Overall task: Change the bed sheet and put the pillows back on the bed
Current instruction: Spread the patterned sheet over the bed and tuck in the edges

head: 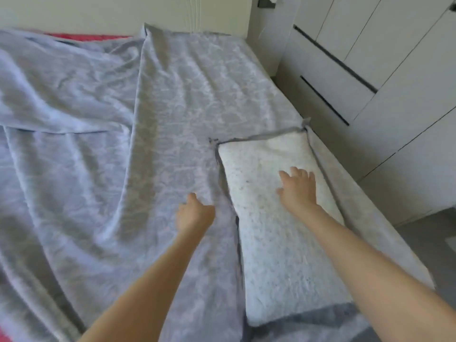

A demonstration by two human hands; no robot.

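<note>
A grey-blue patterned bed sheet (153,124) lies wrinkled over the bed, with long folds on its left half. Near the bed's right edge a white speckled rectangle (266,243) shows through, bordered by the sheet's hemmed edges; it looks like bare mattress or a pillow. My right hand (298,188) lies flat on the white surface with fingers spread. My left hand (195,213) is on the sheet just left of that edge, with fingers curled down into the fabric. More sheet hangs down the bed's right side (375,233).
A strip of red fabric (64,35) peeks out at the bed's far left. White wardrobe doors and drawers with dark handle slots (370,77) stand close along the right. A cream wall runs behind the bed; grey floor (427,233) shows at lower right.
</note>
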